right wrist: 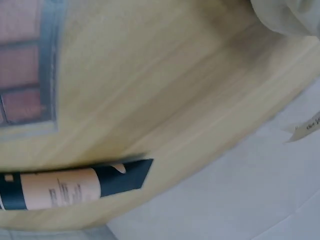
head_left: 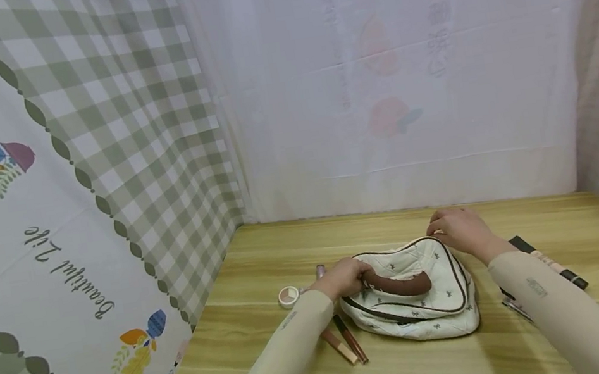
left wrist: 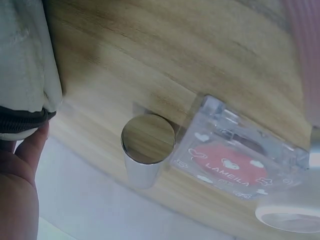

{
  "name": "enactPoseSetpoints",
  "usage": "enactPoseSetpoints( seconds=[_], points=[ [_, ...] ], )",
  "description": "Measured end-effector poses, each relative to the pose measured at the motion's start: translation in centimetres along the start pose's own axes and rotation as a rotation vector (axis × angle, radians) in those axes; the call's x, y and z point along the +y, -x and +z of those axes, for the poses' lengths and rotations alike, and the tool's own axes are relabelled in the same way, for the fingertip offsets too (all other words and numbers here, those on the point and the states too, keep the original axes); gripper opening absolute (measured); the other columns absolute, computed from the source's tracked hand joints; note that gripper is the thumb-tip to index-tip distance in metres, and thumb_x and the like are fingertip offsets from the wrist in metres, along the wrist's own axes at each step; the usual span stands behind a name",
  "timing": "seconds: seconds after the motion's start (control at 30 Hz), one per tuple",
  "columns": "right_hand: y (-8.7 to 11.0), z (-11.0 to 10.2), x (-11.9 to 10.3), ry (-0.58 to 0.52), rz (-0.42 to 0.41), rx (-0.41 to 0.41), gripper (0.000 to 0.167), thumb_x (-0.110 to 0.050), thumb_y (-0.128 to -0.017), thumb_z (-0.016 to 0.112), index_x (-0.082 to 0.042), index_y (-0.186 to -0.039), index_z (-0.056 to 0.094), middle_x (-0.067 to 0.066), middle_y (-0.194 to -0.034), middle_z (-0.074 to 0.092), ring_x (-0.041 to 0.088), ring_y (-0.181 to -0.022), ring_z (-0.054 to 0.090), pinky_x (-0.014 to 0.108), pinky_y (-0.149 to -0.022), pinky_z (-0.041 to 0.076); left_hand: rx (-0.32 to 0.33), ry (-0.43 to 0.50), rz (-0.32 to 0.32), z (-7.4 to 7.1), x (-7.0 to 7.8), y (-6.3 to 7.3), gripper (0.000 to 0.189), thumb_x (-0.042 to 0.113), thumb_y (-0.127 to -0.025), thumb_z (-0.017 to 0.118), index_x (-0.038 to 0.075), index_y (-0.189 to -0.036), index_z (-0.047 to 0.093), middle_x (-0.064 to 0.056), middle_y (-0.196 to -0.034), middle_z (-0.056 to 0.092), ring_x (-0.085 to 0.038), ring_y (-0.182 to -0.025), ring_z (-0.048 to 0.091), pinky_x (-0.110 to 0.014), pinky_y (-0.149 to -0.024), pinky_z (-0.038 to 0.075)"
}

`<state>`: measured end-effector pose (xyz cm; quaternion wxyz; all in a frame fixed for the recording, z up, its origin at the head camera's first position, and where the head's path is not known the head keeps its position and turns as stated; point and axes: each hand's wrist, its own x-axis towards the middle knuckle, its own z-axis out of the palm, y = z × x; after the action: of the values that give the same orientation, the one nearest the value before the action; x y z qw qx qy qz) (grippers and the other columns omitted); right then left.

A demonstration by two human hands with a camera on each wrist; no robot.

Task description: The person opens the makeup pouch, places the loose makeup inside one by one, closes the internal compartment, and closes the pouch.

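Note:
A cream quilted cosmetic bag (head_left: pixel 411 328) with small bow prints, brown piping and a brown handle (head_left: pixel 399 285) lies on the table, its lid lowered. My left hand (head_left: pixel 345 278) grips the bag's left edge beside the handle. In the left wrist view, a finger of the left hand (left wrist: pixel 22 175) touches the bag at the end of its dark zipper (left wrist: pixel 25 120). At the bag's back right corner, my right hand (head_left: pixel 462 231) has curled fingers and pinches a small pale tab. The right wrist view shows a printed pale tab (right wrist: pixel 307 129); the right hand is outside that view.
Left of the bag lie a round compact (head_left: pixel 289 296), a clear blush case (left wrist: pixel 230 160), a silver-capped tube (left wrist: pixel 148 145), slim dark pencils (head_left: pixel 351 339) and a brown tube (head_left: pixel 338 346). At the right are a dark-and-beige tube (right wrist: pixel 65 187) and an eyeshadow palette (right wrist: pixel 22 65). Cloth hangs around the table.

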<state>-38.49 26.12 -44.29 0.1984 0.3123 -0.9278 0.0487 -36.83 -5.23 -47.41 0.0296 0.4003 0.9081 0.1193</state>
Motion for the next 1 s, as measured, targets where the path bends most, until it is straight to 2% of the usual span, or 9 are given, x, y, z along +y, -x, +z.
enactPoseSetpoints(
  seconds=[0.1,0.23,0.4,0.53,0.63,0.8,1.0],
  points=[
    [-0.6,-0.6,0.2,-0.010,-0.084,-0.025,0.010,-0.012,-0.077,0.083,-0.018,-0.082,0.077,0.008,-0.093,0.068,0.030,-0.081,0.065,0.054,-0.075,0.051,-0.012,-0.007,0.005,-0.1,0.0,-0.2,0.033,-0.011,-0.076,0.069,0.016,-0.095,0.074,0.007,-0.085,0.065,-0.007,-0.075,0.051,-0.015,-0.069,0.039],
    [-1.3,-1.6,0.3,-0.035,-0.128,-0.121,0.009,-0.015,-0.078,0.083,-0.022,-0.080,0.077,0.004,-0.092,0.068,0.028,-0.083,0.064,0.055,-0.072,0.051,-0.022,-0.011,-0.003,-0.2,0.2,-0.3,0.036,-0.012,-0.076,0.067,0.018,-0.096,0.074,0.008,-0.088,0.066,-0.006,-0.077,0.051,-0.014,-0.071,0.039],
    [-2.9,-2.1,-0.4,-0.071,-0.118,-0.250,0.008,-0.016,-0.080,0.081,-0.023,-0.079,0.077,-0.006,-0.085,0.067,0.022,-0.080,0.065,0.052,-0.070,0.052,-0.015,-0.019,0.026,-0.2,0.4,-0.4,0.035,-0.012,-0.076,0.064,0.018,-0.093,0.074,0.009,-0.087,0.066,-0.004,-0.076,0.052,-0.013,-0.070,0.039],
    [-4.3,-2.1,-1.5,-0.098,-0.089,-0.321,0.002,-0.021,-0.082,0.080,-0.020,-0.082,0.079,-0.007,-0.086,0.068,0.021,-0.082,0.065,0.054,-0.075,0.051,-0.016,-0.047,0.036,0.0,0.6,-0.5,0.033,-0.010,-0.077,0.065,0.017,-0.093,0.073,0.009,-0.085,0.064,-0.004,-0.076,0.051,-0.014,-0.070,0.039],
    [-4.7,-2.1,-1.8,-0.088,-0.071,-0.317,0.003,-0.021,-0.081,0.081,-0.019,-0.081,0.079,-0.005,-0.085,0.069,0.023,-0.082,0.066,0.055,-0.075,0.051,-0.019,-0.038,0.018,-0.1,0.7,-0.6,0.031,-0.010,-0.078,0.065,0.017,-0.092,0.072,0.008,-0.083,0.063,-0.006,-0.075,0.051,-0.015,-0.069,0.039],
    [-4.0,-2.3,-1.2,-0.057,-0.030,-0.290,0.004,-0.016,-0.080,0.082,-0.018,-0.080,0.078,-0.001,-0.087,0.069,0.028,-0.082,0.066,0.053,-0.074,0.052,-0.011,-0.016,-0.010,-0.3,0.7,-0.5,0.027,-0.008,-0.081,0.066,0.017,-0.092,0.070,0.008,-0.081,0.060,-0.008,-0.074,0.050,-0.017,-0.069,0.038],
    [-3.3,-2.3,-1.1,-0.079,0.033,-0.298,0.004,-0.020,-0.083,0.080,-0.017,-0.085,0.079,0.001,-0.093,0.068,0.030,-0.087,0.065,0.067,-0.083,0.044,0.000,0.030,-0.046,-0.5,0.6,-0.2,0.028,-0.006,-0.082,0.067,0.018,-0.097,0.071,0.009,-0.081,0.061,-0.007,-0.073,0.051,-0.017,-0.068,0.038]
  ],
)
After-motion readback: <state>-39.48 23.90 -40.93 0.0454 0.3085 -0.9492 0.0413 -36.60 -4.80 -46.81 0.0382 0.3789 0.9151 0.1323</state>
